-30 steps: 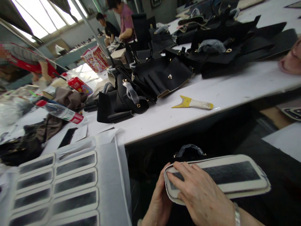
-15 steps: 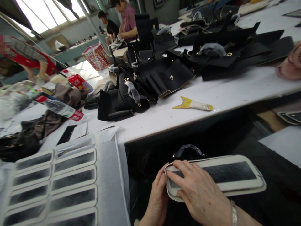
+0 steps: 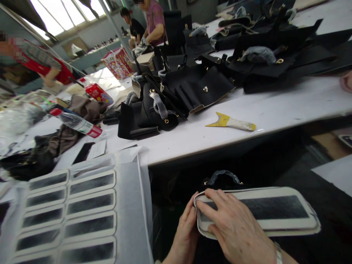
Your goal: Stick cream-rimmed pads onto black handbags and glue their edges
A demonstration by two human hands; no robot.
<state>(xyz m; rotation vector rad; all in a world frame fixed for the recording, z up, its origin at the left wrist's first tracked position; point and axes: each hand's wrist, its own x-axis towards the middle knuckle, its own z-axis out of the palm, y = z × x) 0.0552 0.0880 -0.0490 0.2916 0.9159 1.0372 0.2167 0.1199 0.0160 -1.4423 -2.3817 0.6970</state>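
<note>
Low at the right is a black handbag, mostly lost in shadow, its plastic-wrapped handle point(image 3: 224, 176) on the far side. Its long pale base panel point(image 3: 297, 223), with a dark strip along the middle, faces up. My left hand point(image 3: 185, 231) is closed around the panel's left end, its fingers against the edge. Across the top of that same end lies my right hand point(image 3: 238, 225), open, fingers spread and pressing on the panel, thumb towards the near edge. The hands almost touch. The bag's body beneath is too dark to make out.
Several pale panels with dark strips point(image 3: 90, 203) lie in rows on a paper-covered board at the left. A yellow scraper point(image 3: 231, 122), black bags point(image 3: 206, 90) and a water bottle point(image 3: 79, 123) rest on the white table point(image 3: 187, 141). People work at the back.
The whole view has shifted slightly, so most things sit further right in the picture. Both hands keep the same hold and contact at the panel's left end.
</note>
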